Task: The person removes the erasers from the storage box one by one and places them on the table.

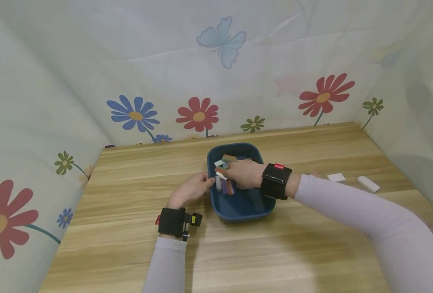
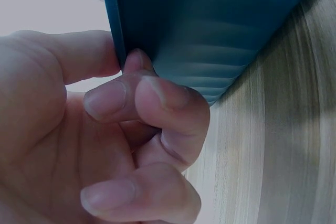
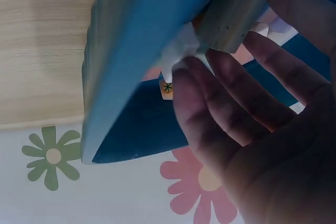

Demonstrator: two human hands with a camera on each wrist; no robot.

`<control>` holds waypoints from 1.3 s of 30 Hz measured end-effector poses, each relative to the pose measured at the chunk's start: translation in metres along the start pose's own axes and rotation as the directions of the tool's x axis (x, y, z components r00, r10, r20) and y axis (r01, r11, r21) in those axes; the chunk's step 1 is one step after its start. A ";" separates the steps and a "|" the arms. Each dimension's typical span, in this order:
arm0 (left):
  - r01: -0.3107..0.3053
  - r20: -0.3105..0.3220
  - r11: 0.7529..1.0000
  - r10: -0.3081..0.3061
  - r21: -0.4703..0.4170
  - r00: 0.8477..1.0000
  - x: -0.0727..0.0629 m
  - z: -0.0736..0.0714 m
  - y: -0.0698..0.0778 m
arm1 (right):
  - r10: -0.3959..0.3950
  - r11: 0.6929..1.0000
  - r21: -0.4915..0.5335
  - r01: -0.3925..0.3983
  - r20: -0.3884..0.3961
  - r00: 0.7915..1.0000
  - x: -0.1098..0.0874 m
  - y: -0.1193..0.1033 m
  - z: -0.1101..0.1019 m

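A dark blue plastic bin (image 1: 243,205) stands on the table with small coloured blocks inside. My left hand (image 1: 191,189) pinches its left rim between thumb and index finger, the other fingers curled below outside the wall (image 2: 199,30). My right hand (image 1: 247,173) reaches into the bin. Its thumb and fingers (image 3: 194,108) hold a wooden block (image 3: 231,19), with a white block (image 3: 181,45) at the fingertips. Purple blocks (image 1: 226,188), a grey cylinder (image 1: 218,184) and a brown block (image 1: 229,158) lie around the hand. My right hand hides part of the pile.
To the right of the bin, a white block (image 1: 335,178) and a longer white block (image 1: 368,184) lie on the wooden table (image 1: 136,187). A white flowered cloth (image 1: 158,69) hangs behind the table and along both sides.
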State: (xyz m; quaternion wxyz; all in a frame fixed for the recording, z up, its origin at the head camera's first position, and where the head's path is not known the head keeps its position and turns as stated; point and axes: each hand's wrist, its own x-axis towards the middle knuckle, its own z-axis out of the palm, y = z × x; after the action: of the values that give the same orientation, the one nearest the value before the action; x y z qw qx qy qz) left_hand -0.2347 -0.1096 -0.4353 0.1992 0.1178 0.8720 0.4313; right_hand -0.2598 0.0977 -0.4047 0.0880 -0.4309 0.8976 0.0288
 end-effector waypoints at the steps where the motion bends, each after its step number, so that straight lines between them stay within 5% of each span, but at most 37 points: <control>1: 0.000 -0.001 1.000 0.000 -0.001 1.000 0.000 0.000 0.000 | 0.003 1.000 -0.005 -0.003 -0.007 1.000 0.000 -0.001 0.000; 15: -0.011 0.002 1.000 0.011 -0.004 1.000 0.000 -0.002 0.001 | -0.021 0.995 -0.097 0.019 -0.022 1.000 -0.010 -0.002 0.002; 24: -0.019 -0.010 1.000 0.019 -0.013 1.000 -0.001 -0.004 -0.001 | -0.076 0.991 -0.121 0.055 -0.172 0.982 -0.044 -0.001 -0.063; 32: -0.020 -0.022 1.000 0.020 -0.006 1.000 -0.002 -0.006 0.001 | 0.082 0.996 0.006 -0.084 -0.296 0.952 -0.089 0.052 -0.109; 39: -0.025 -0.001 1.000 0.025 0.004 1.000 0.000 -0.002 -0.001 | 0.269 0.961 0.130 -0.245 -0.226 0.936 -0.135 0.104 -0.064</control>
State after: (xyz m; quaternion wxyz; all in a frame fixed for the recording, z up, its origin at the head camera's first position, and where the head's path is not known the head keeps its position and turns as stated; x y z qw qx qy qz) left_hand -0.2354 -0.1116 -0.4354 0.1934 0.1288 0.8714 0.4321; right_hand -0.2663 0.2583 -0.3199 -0.0050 -0.3053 0.9505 -0.0574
